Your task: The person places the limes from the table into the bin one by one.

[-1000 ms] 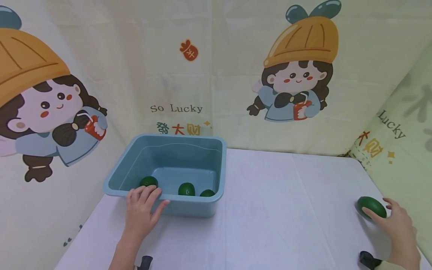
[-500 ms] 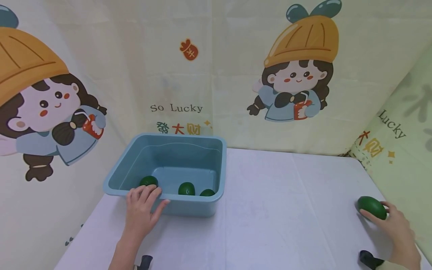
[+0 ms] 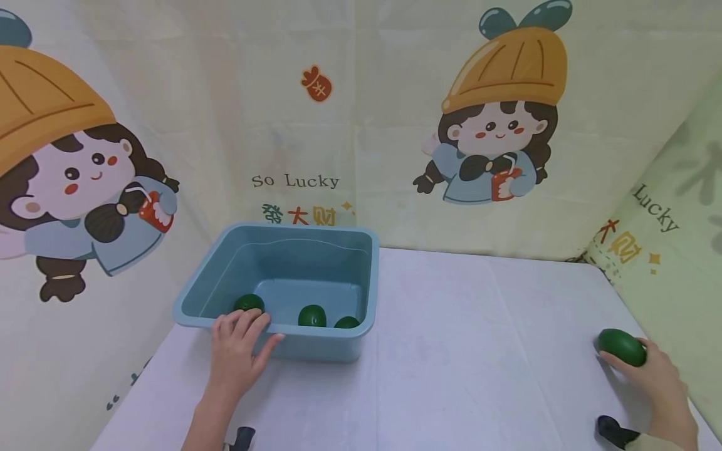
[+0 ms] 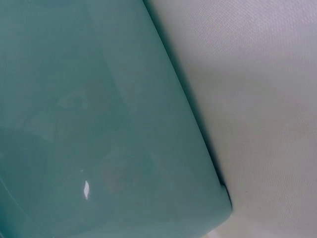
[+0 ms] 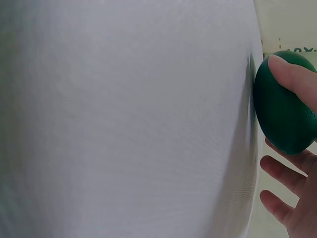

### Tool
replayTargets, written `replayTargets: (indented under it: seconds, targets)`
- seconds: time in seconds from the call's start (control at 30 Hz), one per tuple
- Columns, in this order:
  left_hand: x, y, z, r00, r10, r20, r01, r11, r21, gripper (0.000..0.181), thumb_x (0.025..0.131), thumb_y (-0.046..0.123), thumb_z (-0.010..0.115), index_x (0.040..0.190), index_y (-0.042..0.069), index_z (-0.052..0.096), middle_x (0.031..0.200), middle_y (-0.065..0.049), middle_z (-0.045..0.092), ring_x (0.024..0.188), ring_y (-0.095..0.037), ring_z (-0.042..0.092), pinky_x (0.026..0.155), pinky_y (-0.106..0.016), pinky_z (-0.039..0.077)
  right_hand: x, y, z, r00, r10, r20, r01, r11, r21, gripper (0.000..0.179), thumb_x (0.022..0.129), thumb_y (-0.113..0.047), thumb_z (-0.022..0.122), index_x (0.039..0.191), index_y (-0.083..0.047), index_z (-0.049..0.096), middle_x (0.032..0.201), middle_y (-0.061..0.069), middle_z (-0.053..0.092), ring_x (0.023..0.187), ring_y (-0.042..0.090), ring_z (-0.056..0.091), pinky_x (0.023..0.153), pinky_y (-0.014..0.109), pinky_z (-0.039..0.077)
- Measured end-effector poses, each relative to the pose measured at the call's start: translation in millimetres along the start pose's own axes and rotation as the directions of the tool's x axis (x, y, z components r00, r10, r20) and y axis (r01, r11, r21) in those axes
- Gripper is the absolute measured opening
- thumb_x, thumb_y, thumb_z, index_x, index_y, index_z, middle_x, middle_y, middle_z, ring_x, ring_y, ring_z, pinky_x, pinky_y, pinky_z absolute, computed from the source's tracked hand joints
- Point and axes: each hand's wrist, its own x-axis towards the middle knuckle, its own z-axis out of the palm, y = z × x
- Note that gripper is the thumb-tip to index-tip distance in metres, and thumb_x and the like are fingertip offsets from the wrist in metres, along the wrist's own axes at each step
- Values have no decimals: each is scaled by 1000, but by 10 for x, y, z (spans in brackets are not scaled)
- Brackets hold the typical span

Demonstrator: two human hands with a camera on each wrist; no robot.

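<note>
A blue plastic basin (image 3: 316, 347) stands at the left of the table, with several dark green oval fruits in it, among them a middle one (image 3: 312, 316). My left hand (image 3: 239, 351) holds its front rim, fingers bent over the edge and thumb along the outside. A left fruit (image 3: 249, 302) shows just beyond those fingers. Far to the right, my right hand (image 3: 654, 369) grips a smooth dark green oval fruit (image 3: 622, 347) between thumb and fingers, close over the cloth. In the right wrist view, the thumb lies across this fruit (image 5: 285, 109), the lower fingers spread apart.
White cloth (image 3: 479, 351) covers the table between basin and right hand. A printed fabric backdrop (image 3: 395, 125) rises behind the table, with another panel (image 3: 677, 282) along the right edge. Dark straps show at both wrists.
My right thumb and fingers have closed round the fruit at the right, which has barely moved. The left hand and the basin stay in place.
</note>
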Motion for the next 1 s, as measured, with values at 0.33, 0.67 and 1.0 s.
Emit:
replayTargets:
  seconds: [0.33, 0.67, 1.0]
  targets:
    - [6, 0, -2, 1000, 7, -10, -7, 1000, -6, 52, 93, 50, 41, 93, 2, 61, 93, -15, 56, 88, -34, 42, 76, -50, 27, 9, 11, -5, 999, -42, -19, 43, 999, 15, 103, 81, -58, 56, 136, 15, 8, 125, 42, 20, 112, 55, 26, 88, 65, 27]
    - [15, -6, -15, 1000, -10, 26, 10, 1000, 4, 52, 93, 52, 40, 94, 3, 59, 94, -14, 56, 89, -33, 42, 77, -49, 26, -26, -52, -28, 1000, -20, -20, 20, 1000, 7, 108, 79, -62, 56, 137, 13, 6, 127, 41, 19, 114, 55, 24, 89, 65, 25]
    - [52, -38, 2, 1000, 4, -15, -5, 1000, -17, 51, 93, 50, 42, 92, 3, 61, 93, -15, 57, 87, -34, 43, 76, -50, 27, -63, -134, -104, 998, -48, -32, 49, 999, 10, 108, 79, -62, 55, 138, 13, 6, 126, 42, 19, 113, 56, 25, 86, 65, 28]
